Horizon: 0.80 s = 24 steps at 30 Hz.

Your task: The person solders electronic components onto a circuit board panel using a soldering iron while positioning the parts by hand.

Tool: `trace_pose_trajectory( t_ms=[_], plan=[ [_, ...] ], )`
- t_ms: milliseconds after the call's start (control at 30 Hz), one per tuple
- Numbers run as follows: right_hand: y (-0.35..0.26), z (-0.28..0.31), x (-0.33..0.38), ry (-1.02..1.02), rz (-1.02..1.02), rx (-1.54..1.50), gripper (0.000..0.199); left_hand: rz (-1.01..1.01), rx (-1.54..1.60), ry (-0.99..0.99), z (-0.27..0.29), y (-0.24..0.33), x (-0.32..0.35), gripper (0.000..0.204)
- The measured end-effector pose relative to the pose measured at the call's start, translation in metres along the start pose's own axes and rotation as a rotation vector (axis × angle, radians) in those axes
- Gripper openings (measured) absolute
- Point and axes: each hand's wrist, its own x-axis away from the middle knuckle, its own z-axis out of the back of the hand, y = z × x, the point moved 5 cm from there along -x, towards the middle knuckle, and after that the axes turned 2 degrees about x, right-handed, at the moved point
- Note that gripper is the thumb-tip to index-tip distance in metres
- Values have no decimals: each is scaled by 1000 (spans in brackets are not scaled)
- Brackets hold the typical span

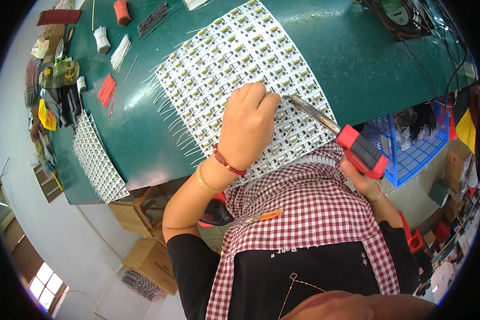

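Observation:
A large white sheet of small circuit boards (240, 57) lies on the green table, its near edge reaching my checked apron. Rows of small yellowish parts cover it, and thin white wires stick out along its left side. My left hand (248, 125) rests on the middle of the sheet, fingers curled and pressed together; whatever they pinch is hidden. In my right hand (361, 181) is a soldering iron (360, 151) with a red and black handle. Its metal barrel slants up and left across the boards. The tip ends just beside my left fingers; contact cannot be made out.
Bundles of red wires (107, 90), white wires (121, 53) and black wires (153, 20) lie on the table's left. Another board sheet (97, 157) sits at its left edge. A black fan (399, 18) with cables stands far right, above a blue plastic basket (418, 158).

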Motion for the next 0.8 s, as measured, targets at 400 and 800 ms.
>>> trace_pose_trajectory(
  t_ms=[400, 800],
  plan=[
    [13, -2, 12, 1, -100, -96, 42, 15, 19, -41, -2, 0, -3, 14],
    [1, 0, -1, -4, -15, -168, 45, 60, -132, 27, 26, 4, -3, 13]
  ],
)
